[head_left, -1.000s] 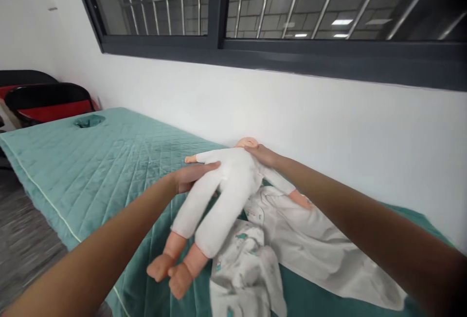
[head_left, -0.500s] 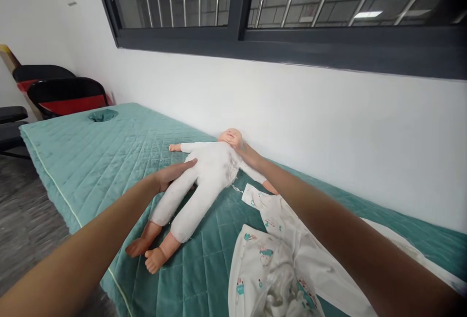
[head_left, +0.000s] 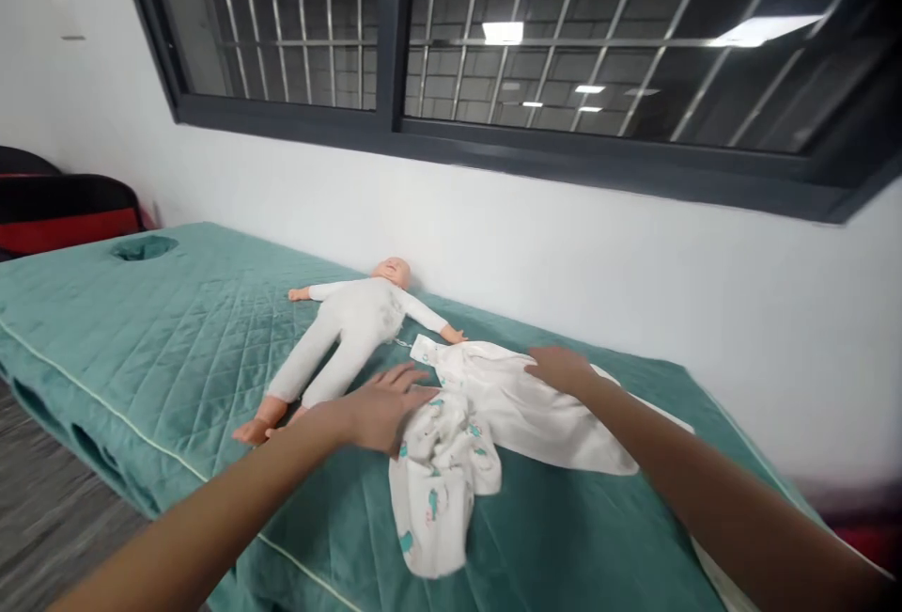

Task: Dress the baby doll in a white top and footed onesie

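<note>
A baby doll [head_left: 359, 309] in a white fabric body lies on its back on a green quilted bed cover [head_left: 232, 330], head by the wall. To its right is a crumpled white baby garment [head_left: 493, 377] with a small coloured print. A printed part of it is bunched at the front. My left hand [head_left: 384, 408] lies at the garment's left edge, near the doll's feet, fingers stretched and apart. My right hand [head_left: 562, 373] is closed on the garment's far edge, its fingertips partly hidden.
A white wall [head_left: 564, 255] with a dark-framed barred window [head_left: 395, 48] runs along the bed's far side. A round hole [head_left: 145, 247] opens in the bed's left end. Black and red chairs [head_left: 70, 208] stand beyond it.
Both hands have left the doll and moved right to the baby garment. The doll lies free. The camera view has swung to the right.
</note>
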